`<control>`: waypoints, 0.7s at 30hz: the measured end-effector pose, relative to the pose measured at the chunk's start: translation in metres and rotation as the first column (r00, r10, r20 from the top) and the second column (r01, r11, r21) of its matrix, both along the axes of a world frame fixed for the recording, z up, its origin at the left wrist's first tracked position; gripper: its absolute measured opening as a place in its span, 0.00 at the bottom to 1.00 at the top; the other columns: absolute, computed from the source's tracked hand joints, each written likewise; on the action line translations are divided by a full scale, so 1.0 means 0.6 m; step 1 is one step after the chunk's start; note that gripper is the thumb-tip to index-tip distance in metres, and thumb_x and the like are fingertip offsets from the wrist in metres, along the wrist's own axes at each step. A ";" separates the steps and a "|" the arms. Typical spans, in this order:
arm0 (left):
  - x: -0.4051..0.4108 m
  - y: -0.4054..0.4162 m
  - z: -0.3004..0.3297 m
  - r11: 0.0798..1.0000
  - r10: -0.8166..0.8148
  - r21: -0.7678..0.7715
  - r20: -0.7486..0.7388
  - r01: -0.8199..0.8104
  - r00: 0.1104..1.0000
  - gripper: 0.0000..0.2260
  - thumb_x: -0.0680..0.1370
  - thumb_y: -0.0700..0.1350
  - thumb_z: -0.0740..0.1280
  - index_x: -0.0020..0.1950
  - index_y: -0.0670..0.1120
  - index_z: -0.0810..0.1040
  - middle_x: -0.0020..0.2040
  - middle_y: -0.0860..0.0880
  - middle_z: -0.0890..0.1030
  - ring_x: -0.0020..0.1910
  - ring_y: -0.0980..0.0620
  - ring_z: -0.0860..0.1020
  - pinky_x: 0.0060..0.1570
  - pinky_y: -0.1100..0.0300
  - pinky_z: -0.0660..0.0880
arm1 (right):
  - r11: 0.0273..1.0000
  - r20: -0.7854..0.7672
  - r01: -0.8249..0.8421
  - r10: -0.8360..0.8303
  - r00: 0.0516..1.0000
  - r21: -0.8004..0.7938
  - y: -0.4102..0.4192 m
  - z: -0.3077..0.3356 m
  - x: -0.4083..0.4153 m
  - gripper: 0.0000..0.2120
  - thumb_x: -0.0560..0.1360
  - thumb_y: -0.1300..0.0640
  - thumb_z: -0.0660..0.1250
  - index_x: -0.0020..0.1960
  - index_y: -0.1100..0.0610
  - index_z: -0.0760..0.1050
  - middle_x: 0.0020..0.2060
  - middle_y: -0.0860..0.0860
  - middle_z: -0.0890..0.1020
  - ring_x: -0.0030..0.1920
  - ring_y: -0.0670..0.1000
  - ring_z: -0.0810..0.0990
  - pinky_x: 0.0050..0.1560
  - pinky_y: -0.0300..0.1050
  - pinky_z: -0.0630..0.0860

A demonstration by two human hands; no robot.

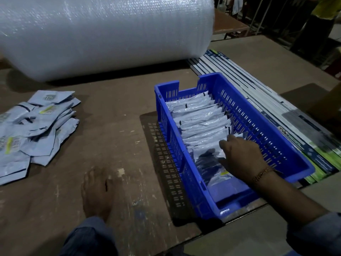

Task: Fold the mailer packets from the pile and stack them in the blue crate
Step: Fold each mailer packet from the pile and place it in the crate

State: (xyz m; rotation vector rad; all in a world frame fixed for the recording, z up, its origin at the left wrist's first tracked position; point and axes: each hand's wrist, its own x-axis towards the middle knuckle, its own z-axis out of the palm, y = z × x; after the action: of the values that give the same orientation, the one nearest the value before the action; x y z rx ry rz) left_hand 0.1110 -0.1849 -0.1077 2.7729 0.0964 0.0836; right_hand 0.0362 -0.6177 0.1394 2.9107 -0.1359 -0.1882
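A loose pile of flat grey mailer packets (pixel 31 130) lies on the brown board at the left. The blue crate (pixel 245 115) stands at the right and holds a row of folded packets (pixel 201 122) standing on edge, from its far end to about the middle. My right hand (pixel 243 159) reaches into the crate from the lower right and rests palm down on the nearest folded packet (pixel 208 157), fingertips touching the row. Whether any finger curls round the packet cannot be made out. My left hand is out of the frame.
A big roll of bubble wrap (pixel 103 34) lies across the back of the board. Flat printed cartons (pixel 258 93) lie under and behind the crate at the right. My bare foot (pixel 97 191) rests on the board near the front, left of the crate.
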 end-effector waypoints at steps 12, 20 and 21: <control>0.014 0.282 0.014 0.995 0.013 -0.098 0.014 -0.011 1.000 0.31 0.85 0.62 0.49 0.74 0.42 0.76 0.73 0.37 0.75 0.69 0.33 0.73 0.67 0.34 0.72 | 0.952 0.377 -0.200 0.102 0.921 0.231 0.325 0.049 0.038 0.10 0.77 0.47 0.70 0.52 0.53 0.80 0.47 0.52 0.81 0.48 0.58 0.79 0.47 0.53 0.73; 0.008 0.522 0.015 0.998 -0.061 -0.034 0.007 0.062 0.998 0.30 0.85 0.60 0.49 0.79 0.45 0.73 0.77 0.41 0.73 0.74 0.37 0.72 0.71 0.39 0.71 | 0.861 0.322 -0.331 0.211 0.923 0.385 0.632 -0.024 0.104 0.12 0.80 0.45 0.69 0.59 0.50 0.81 0.50 0.48 0.81 0.50 0.51 0.79 0.50 0.48 0.76; 0.008 0.546 0.014 0.997 -0.072 -0.033 0.010 0.073 0.997 0.30 0.85 0.59 0.50 0.78 0.44 0.74 0.77 0.41 0.73 0.74 0.37 0.72 0.72 0.39 0.71 | 0.850 0.309 -0.345 0.229 0.923 0.399 0.664 -0.041 0.116 0.11 0.79 0.46 0.70 0.58 0.50 0.81 0.49 0.48 0.81 0.49 0.52 0.79 0.49 0.48 0.76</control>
State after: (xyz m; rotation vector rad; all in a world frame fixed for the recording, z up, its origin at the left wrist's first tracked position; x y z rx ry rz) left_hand 0.1159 0.1428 -0.0991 2.7391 -0.0050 0.0746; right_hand 0.1055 -0.2194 0.1148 3.3501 0.3595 0.2375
